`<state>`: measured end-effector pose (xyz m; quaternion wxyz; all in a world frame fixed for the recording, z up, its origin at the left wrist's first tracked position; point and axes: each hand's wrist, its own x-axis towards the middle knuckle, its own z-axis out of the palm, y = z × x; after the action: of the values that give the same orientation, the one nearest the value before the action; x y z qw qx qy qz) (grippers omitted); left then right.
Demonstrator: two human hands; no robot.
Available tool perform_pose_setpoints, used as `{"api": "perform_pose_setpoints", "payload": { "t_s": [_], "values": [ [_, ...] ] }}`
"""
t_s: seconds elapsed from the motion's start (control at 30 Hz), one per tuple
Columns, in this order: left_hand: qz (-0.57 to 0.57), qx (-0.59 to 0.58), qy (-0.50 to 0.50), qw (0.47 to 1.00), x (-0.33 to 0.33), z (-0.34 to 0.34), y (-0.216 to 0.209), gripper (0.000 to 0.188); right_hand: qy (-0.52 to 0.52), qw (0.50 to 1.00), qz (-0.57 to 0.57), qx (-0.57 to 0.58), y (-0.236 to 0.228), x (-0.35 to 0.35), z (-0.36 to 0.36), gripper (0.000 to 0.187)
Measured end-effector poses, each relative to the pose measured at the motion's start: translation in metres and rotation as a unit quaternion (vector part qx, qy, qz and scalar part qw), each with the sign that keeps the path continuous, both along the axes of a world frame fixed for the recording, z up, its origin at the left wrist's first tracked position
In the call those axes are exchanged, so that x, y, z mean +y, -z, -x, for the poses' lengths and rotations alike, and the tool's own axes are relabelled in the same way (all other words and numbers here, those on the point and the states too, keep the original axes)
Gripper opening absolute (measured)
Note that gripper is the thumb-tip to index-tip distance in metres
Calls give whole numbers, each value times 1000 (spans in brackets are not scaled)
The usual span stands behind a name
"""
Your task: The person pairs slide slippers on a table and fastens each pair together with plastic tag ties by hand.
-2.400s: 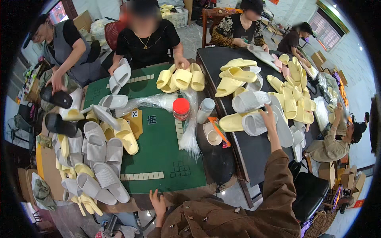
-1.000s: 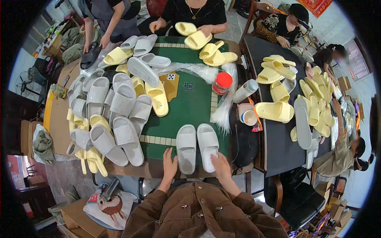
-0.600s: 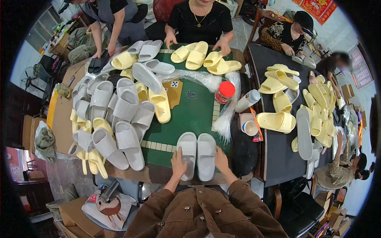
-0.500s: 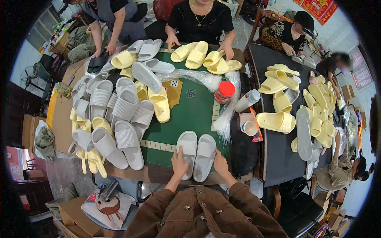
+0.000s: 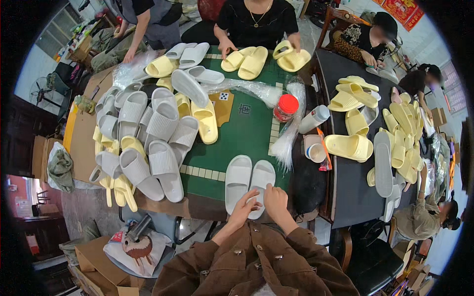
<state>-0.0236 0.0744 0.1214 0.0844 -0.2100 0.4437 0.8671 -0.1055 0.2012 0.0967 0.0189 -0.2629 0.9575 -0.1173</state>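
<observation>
Two white slide sandals lie side by side at the near edge of the green table [image 5: 247, 133]: a left white slipper [image 5: 237, 181] and a right white slipper [image 5: 261, 180]. My left hand [image 5: 245, 208] rests on the heel end between the two, fingers on the right slipper's inner edge. My right hand [image 5: 275, 199] grips the heel of the right slipper, which tilts toward the left one. Both brown sleeves come up from the bottom edge.
A heap of grey and yellow slippers [image 5: 143, 133] fills the table's left side. A red-lidded jar [image 5: 285, 108], clear bags [image 5: 285, 143] and a white cup [image 5: 314, 151] stand to the right. More yellow slippers [image 5: 390, 128] cover a dark table. Other people work at the far side.
I brought a pair of white slippers to the near edge; both hands have since slid onto the heels, and the right slipper has tilted toward the left one.
</observation>
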Motion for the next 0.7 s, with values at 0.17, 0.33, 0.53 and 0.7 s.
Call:
{"api": "perform_pose_setpoints", "payload": {
  "t_s": [0.17,0.33,0.53,0.7],
  "values": [
    [-44,-46,-72,995,-14,-7,1,36,-47,994,100,-17,-23,-5,-24,11],
    [106,-57,-147,982,-43,-18,-1,32,-212,957,164,-108,-21,13,-47,17],
    [283,-88,-81,952,-64,-38,15,28,-252,937,159,-184,-7,16,-59,20],
    [369,-109,18,923,-42,-66,25,24,-265,929,138,-218,7,25,-65,19]
  ]
}}
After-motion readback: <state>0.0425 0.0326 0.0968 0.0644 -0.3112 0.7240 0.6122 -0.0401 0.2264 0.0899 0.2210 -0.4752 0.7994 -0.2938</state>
